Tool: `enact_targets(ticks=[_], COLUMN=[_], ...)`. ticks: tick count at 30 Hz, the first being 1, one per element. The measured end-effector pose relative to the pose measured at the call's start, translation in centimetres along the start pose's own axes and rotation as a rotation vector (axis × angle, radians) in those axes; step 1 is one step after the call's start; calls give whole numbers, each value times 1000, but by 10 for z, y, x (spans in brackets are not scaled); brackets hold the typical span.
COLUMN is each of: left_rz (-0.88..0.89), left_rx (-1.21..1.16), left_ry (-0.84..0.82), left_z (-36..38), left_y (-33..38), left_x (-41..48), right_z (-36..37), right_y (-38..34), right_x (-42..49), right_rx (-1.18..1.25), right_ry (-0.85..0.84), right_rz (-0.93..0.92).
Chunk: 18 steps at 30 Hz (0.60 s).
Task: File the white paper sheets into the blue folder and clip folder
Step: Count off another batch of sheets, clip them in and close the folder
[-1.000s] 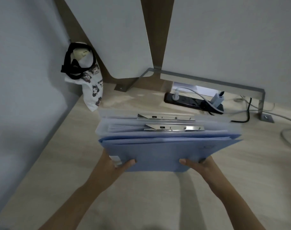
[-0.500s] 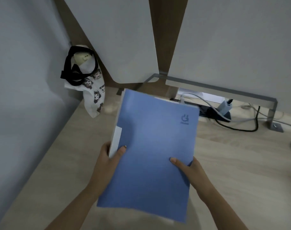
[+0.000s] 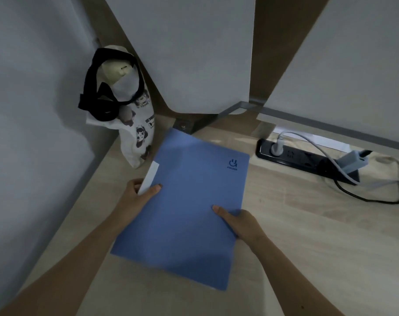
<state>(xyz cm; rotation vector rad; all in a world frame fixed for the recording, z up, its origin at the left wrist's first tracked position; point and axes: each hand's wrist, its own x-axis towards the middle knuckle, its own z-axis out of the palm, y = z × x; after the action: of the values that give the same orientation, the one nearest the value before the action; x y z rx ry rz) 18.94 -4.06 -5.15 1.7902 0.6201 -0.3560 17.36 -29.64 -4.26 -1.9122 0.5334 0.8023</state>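
Observation:
A blue folder [image 3: 189, 201] is closed, front cover up, low over or on the wooden desk [image 3: 308, 236], its long side running away from me. A white label [image 3: 148, 177] shows at its left spine. My left hand [image 3: 137, 197] grips the left edge near that label, thumb on the cover. My right hand [image 3: 239, 221] grips the right edge, thumb on top and fingers underneath. No white paper sheets or metal clips are visible; the cover hides whatever is inside.
A white printed tote bag [image 3: 130, 124] with black straps leans in the back left corner against the grey partition. A black power strip [image 3: 305, 159] with plugs and cables lies at the back right. Grey panels rise behind the desk.
The folder was tipped up on edge with clips and sheets showing; it has since turned cover up and moved down and away toward the desk. Both hands kept their hold on its edges.

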Motion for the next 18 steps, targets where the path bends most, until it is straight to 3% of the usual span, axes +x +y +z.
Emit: enact_targets(ticks=[7,13,18], left_rz=[10,69,82], left_rx=[10,256,271], left_ry=[31,147,68], left_z=[1,4,-1], left_y=[5,4,-1], left_x=[23,28,38], right_z=[-12,-17,-18], right_y=[-23,-29,-19], right_x=[26,24,16], right_rx=[-351,-710,-719], right_ry=[41,90,216], right_rz=[6,17,-74])
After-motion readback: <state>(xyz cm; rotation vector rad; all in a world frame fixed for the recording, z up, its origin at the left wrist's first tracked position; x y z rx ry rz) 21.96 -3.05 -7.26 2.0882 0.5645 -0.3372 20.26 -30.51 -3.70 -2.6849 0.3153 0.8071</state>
